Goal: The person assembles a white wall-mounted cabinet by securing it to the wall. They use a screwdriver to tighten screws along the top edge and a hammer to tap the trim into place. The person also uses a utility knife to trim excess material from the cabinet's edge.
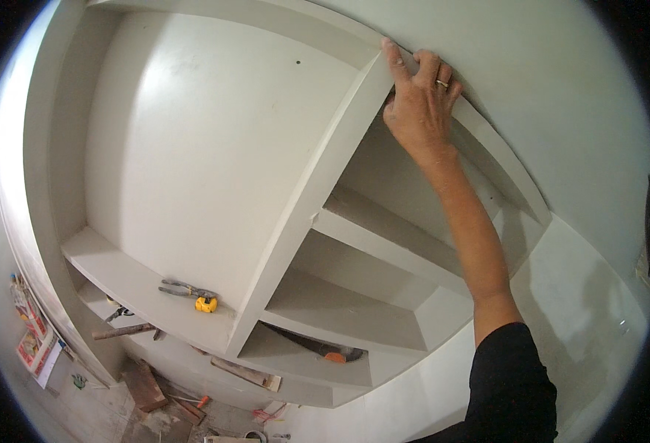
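My right grip (421,107), unclenched, touches the divided shelving unit (304,203) at one o'clock; likely rigid, heavy; hold front edges.

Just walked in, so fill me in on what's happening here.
A person's right hand is raised to the upper edge of a pale shelf unit, fingers spread and touching it near the top of the upright divider. The left hand is out of view. Pliers and a yellow tool lie on a shelf; a saw rests in a lower compartment.
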{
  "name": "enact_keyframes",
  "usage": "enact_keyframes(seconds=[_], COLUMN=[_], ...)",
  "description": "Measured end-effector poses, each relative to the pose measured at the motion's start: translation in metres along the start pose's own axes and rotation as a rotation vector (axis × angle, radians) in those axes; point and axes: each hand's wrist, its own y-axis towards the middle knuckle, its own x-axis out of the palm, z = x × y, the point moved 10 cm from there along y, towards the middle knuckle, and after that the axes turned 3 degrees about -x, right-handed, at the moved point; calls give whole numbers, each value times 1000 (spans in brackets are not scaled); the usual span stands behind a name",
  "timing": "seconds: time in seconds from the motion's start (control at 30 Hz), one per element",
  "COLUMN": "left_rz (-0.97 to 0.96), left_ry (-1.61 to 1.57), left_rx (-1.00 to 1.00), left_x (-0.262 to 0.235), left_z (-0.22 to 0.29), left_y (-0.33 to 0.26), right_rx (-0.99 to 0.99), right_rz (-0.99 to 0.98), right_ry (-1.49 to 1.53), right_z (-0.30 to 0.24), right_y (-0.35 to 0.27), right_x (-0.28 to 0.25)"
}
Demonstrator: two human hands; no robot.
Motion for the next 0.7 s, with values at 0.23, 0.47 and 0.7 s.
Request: enact_keyframes(seconds=[0.23,0.47,0.7], left_rz=[37,52,114], left_ry=[69,99,511], left_rx=[41,64,386], left_x=[-14,-19,-13], left_z=[7,7,46], left_y=[-5,0,8], right_rx=[-82,-165,-185], right_rz=[167,297,338], right_ry=[43,17,-15], right_z=[11,16,36], right_y=[-6,-29,-34], right_x=[-9,-19,-10])
